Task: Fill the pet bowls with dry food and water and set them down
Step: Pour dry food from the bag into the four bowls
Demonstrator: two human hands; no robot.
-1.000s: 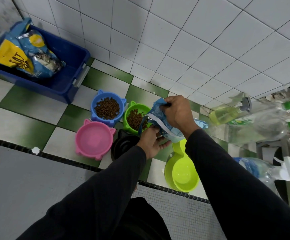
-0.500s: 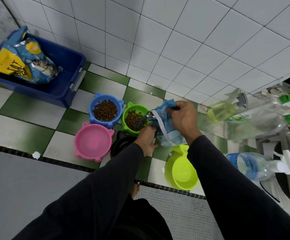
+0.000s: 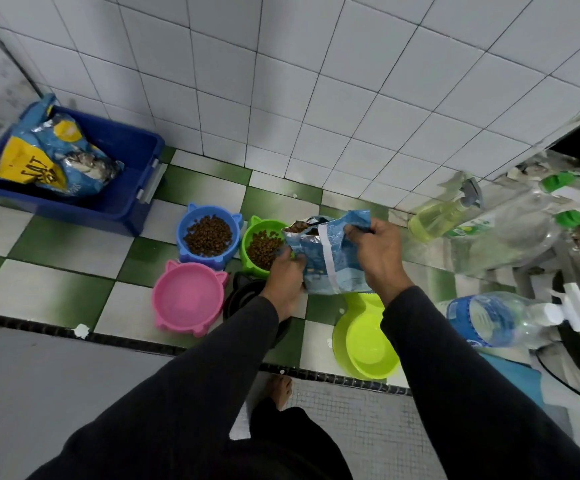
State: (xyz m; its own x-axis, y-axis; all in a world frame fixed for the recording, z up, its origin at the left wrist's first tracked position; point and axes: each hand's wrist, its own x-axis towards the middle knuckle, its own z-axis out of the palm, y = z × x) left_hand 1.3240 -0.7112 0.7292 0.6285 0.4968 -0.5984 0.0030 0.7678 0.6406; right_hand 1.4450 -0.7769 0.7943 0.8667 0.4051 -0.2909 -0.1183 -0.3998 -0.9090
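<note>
I hold a small blue food bag (image 3: 330, 258) with both hands just right of the green bowl (image 3: 259, 230), which has brown kibble in it. My left hand (image 3: 287, 271) grips the bag's lower left side. My right hand (image 3: 378, 251) pinches its upper right corner. The bag's open mouth shows kibble and faces the green bowl. The blue bowl (image 3: 209, 233) holds kibble. The pink bowl (image 3: 188, 299) holds no kibble. A black bowl (image 3: 240, 296) is partly hidden under my left wrist.
A lime-green scoop (image 3: 368, 344) lies on the floor by my right arm. A blue bin (image 3: 122, 206) with a large food bag (image 3: 53, 157) stands at the back left. Spray bottles (image 3: 444, 216) and a water bottle (image 3: 489, 320) lie at the right. My bare foot (image 3: 280, 389) is below.
The bag has tipped back more upright, its mouth now above the green bowl's right rim. Both hands keep their hold, and the view has shifted slightly.
</note>
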